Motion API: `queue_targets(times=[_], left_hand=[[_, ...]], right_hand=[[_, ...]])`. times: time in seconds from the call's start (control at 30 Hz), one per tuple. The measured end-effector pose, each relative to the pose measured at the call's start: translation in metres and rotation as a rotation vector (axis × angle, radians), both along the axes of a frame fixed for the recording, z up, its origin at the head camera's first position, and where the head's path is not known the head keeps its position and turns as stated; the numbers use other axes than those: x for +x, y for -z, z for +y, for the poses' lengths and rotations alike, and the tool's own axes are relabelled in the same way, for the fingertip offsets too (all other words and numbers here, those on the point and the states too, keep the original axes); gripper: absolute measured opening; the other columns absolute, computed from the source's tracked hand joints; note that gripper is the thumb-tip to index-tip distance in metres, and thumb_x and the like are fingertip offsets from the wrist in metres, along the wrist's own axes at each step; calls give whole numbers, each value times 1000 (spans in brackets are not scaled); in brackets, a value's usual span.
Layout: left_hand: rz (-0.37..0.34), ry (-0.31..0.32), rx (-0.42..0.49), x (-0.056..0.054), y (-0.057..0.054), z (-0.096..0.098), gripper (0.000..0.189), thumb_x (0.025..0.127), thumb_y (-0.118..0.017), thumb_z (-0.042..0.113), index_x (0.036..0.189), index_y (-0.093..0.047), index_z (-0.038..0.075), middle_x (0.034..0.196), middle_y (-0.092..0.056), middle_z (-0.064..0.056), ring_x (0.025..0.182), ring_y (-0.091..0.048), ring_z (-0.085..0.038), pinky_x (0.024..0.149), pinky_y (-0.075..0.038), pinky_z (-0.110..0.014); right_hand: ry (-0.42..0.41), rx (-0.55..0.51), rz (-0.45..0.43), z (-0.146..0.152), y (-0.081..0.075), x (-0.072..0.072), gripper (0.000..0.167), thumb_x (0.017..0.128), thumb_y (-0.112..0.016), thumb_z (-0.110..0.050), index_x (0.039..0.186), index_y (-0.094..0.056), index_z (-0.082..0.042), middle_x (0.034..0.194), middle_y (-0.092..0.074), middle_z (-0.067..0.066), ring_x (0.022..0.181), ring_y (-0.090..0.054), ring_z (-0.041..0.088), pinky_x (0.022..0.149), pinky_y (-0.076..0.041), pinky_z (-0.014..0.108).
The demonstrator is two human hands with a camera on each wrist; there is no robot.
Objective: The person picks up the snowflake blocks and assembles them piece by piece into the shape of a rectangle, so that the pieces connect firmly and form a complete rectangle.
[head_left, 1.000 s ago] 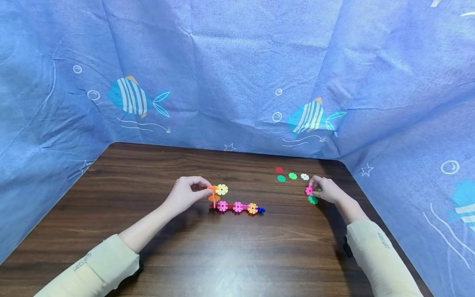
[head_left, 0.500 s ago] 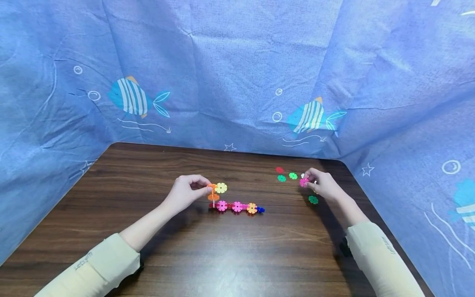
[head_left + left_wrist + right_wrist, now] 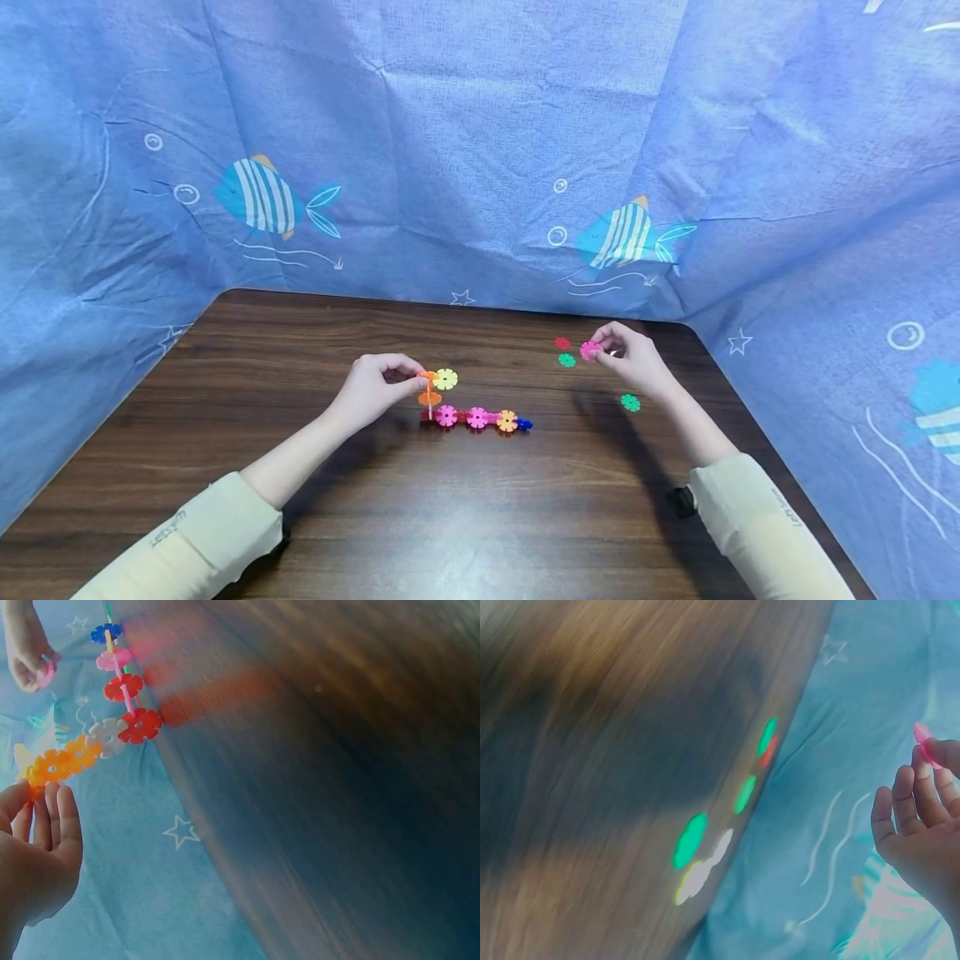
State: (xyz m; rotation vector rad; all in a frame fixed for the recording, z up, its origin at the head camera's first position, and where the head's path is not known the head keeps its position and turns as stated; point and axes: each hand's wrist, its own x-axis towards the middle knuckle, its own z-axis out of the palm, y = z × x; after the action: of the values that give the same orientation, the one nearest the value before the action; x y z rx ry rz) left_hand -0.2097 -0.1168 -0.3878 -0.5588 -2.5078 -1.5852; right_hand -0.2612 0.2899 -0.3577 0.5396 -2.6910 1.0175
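My left hand [image 3: 378, 392] pinches an orange flower-shaped interlocking disc [image 3: 52, 766] at the upper end of a joined chain. Next to those fingertips sits a yellow disc [image 3: 446, 379]. From the orange pieces the chain runs down through a white disc [image 3: 109, 736] to a red disc [image 3: 140, 726]. It then continues right along the table, through pink discs [image 3: 477, 418] and a light-orange disc [image 3: 507, 421], to a blue disc [image 3: 527, 424]. Between thumb and fingertips, my right hand [image 3: 633, 362] holds a loose pink disc [image 3: 927, 746] above the table, apart from the chain.
Loose discs lie on the brown table [image 3: 337, 517] at the back right: a red disc [image 3: 562, 342], a green disc [image 3: 567, 360] and another green disc [image 3: 630, 402]. White and yellowish discs [image 3: 697, 878] show in the right wrist view. A blue fish-print cloth [image 3: 465, 167] hangs behind.
My right hand has picked the pink disc up from among the loose discs and moved it left and away from me. The left hand has stayed nearly still, keeping its pinch on the chain.
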Motion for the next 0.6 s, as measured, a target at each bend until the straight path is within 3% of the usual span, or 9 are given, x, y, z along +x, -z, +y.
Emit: queue_targets(times=[0.3, 0.47, 0.6], left_hand=[[-10, -7, -6, 0, 0, 0, 11, 81, -75, 23, 87, -73, 13, 78, -71, 0, 68, -63, -11, 60, -52, -24], [-9, -11, -13, 0, 0, 0, 11, 81, -75, 23, 87, -73, 14, 78, -71, 1, 68, -63, -11, 60, -52, -24], [11, -10, -27, 0, 0, 0, 10, 81, -75, 22, 86, -73, 14, 78, -71, 2, 68, -63, -11, 60, -51, -24]], right_hand=[[-38, -87, 12, -34, -13, 17, 16, 85, -70, -13, 97, -60, -9, 80, -69, 9, 70, -64, 20, 60, -45, 23], [-75, -137, 35, -55, -18, 27, 17, 85, -71, -13, 96, -59, -10, 80, -68, 5, 71, -62, 15, 64, -46, 22], [-88, -146, 44, -75, -27, 39, 16, 85, -69, -9, 96, -59, -6, 78, -68, 8, 70, -61, 18, 62, -45, 24]])
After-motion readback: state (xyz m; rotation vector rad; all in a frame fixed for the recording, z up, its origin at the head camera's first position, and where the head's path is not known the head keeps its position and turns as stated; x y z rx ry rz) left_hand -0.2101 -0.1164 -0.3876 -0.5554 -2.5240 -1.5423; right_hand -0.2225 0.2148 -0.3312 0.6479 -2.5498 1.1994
